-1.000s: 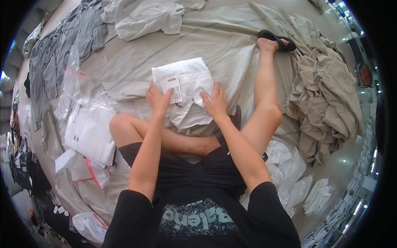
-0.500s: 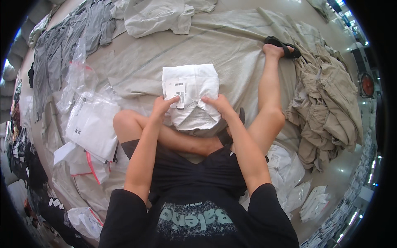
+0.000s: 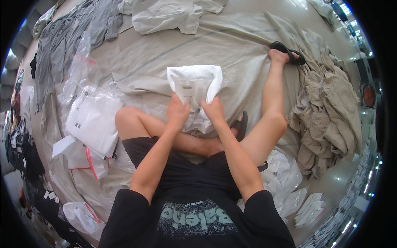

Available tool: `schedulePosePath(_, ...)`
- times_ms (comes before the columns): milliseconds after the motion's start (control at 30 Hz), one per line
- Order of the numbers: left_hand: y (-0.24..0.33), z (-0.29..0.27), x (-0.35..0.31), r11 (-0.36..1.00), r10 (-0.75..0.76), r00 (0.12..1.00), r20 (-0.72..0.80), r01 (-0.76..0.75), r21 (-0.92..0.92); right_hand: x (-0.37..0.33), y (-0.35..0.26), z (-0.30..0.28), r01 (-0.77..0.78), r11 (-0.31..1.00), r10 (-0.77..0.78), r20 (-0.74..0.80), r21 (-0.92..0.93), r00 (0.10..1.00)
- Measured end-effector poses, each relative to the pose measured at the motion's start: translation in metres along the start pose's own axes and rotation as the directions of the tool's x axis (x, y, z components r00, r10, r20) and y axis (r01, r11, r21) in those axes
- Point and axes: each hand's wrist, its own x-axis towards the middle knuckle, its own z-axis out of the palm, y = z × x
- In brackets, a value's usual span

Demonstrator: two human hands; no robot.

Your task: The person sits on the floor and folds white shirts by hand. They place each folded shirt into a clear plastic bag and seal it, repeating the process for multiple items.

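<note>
In front of my crossed legs, both hands hold a folded white garment (image 3: 194, 72). Its side edges bend upward, leaving a hollow in the middle. A white paper tag (image 3: 187, 89) with dark print lies in this hollow, toward the left. My left hand (image 3: 178, 110) is closed on the near left edge, and my right hand (image 3: 213, 109) pinches the near right edge. The fingers beneath the cloth are hidden. Part of the garment's near end hangs below my hands.
Clear plastic bags with red strips (image 3: 93, 159) and a stack of white packets (image 3: 93, 124) lie left. Tan clothes (image 3: 324, 120) are heaped right, packed bags (image 3: 281, 175) near my right thigh. Grey garments (image 3: 76, 33) and pale ones (image 3: 165, 16) lie far off on the beige sheet (image 3: 231, 45).
Both hands have come closer together and now bend the garment's sides up. Earlier it lay flatter, with a grey checked patch showing at its near end. The view has shifted slightly.
</note>
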Motion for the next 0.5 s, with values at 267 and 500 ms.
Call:
schedulePosePath(267,0.046,-0.002,-0.022,0.954,0.192,0.972,0.135,-0.153,-0.256,0.003,-0.023,0.019,-0.184,0.940,0.096,0.296,0.286,0.950)
schedulePosePath(500,0.009,0.031,-0.040,0.936,0.352,0.929,0.116,-0.348,-0.051,0.015,-0.011,0.026,-0.218,0.953,0.166,0.239,0.212,0.957)
